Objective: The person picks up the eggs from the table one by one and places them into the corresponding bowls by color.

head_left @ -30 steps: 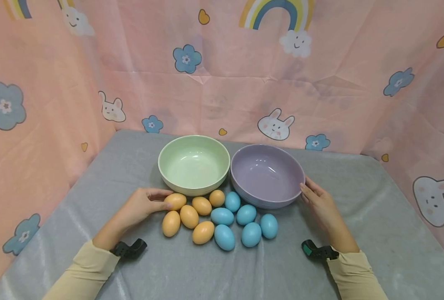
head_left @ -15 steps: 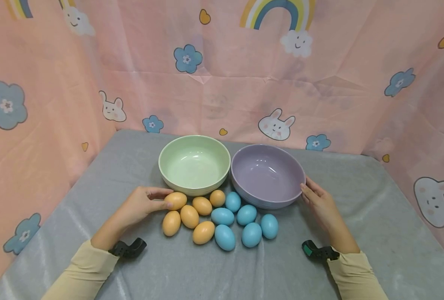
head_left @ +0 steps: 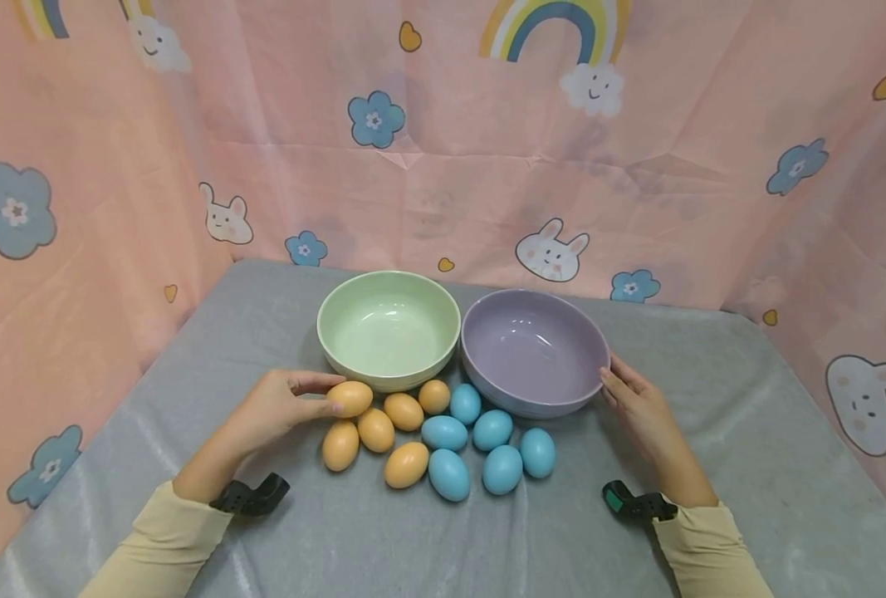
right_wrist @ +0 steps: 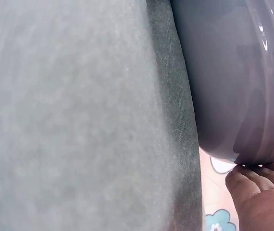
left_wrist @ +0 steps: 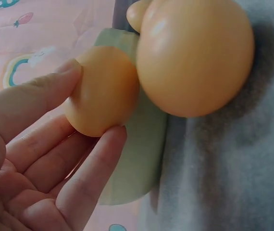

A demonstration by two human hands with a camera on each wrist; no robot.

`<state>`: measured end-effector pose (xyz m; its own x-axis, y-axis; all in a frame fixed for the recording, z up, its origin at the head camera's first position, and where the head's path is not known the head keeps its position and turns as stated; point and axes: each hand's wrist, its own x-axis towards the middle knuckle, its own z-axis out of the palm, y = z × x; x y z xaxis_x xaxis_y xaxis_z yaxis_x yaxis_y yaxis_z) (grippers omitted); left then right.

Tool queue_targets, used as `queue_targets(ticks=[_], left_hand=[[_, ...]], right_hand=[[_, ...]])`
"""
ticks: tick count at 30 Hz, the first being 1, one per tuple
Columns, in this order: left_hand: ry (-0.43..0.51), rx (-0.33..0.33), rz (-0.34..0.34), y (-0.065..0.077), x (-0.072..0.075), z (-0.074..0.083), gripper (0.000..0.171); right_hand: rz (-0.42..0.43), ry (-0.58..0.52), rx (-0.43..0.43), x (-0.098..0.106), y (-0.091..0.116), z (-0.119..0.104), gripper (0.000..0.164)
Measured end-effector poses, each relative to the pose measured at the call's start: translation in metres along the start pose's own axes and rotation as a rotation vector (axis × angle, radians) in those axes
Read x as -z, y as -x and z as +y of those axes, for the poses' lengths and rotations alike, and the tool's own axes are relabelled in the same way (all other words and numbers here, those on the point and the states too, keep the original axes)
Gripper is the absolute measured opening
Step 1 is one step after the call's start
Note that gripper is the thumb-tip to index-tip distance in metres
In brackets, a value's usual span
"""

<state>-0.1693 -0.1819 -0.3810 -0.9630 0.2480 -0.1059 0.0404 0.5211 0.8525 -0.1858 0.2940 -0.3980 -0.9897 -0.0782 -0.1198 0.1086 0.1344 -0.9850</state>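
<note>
My left hand [head_left: 276, 415] pinches an orange egg [head_left: 350, 399] between thumb and fingertips, in front of the green bowl [head_left: 338, 370]. In the left wrist view the held egg [left_wrist: 103, 91] is close to a second, larger-looking orange egg [left_wrist: 194, 53]. My right hand [head_left: 644, 419] touches the outer right side of the purple bowl [head_left: 536, 399]. The right wrist view shows its fingertips against the glossy purple wall [right_wrist: 223, 82]. Other orange eggs [head_left: 406, 464] and several blue eggs [head_left: 449, 475] lie in a cluster before the bowls, orange at left, blue at right.
Both bowls stand side by side at the back of a grey cloth-covered table [head_left: 443, 548]; no eggs show inside them. A pink printed curtain [head_left: 443, 191] rises behind and along both sides. Black straps with camera mounts [head_left: 252, 496] sit on the wrists.
The held orange egg has risen very slightly in my left hand, and two orange eggs beside it have shifted a little left. My right hand stays at the purple bowl.
</note>
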Motion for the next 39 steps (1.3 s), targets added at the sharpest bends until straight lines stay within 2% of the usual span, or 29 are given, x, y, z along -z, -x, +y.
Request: queue_targets(ticks=[8, 13, 23, 27, 39], left_hand=[[0.027, -0.013, 0.019, 0.007, 0.005, 0.008, 0.047], [0.026, -0.018, 0.050, 0.005, 0.011, 0.015, 0.049], [0.073, -0.037, 0.105, -0.010, 0.020, 0.028, 0.054], [0.062, -0.042, 0.123, -0.017, 0.021, 0.032, 0.055], [0.054, -0.051, 0.115, -0.038, 0.018, 0.039, 0.053]], right_hand=[[0.001, 0.008, 0.003, -0.001, 0.001, 0.003, 0.070], [0.008, 0.005, -0.002, -0.001, -0.001, 0.002, 0.070], [0.006, -0.014, -0.004, 0.001, -0.002, -0.001, 0.070], [0.002, -0.013, -0.007, 0.001, -0.002, -0.001, 0.072], [-0.001, 0.017, -0.002, -0.001, 0.001, -0.002, 0.070]])
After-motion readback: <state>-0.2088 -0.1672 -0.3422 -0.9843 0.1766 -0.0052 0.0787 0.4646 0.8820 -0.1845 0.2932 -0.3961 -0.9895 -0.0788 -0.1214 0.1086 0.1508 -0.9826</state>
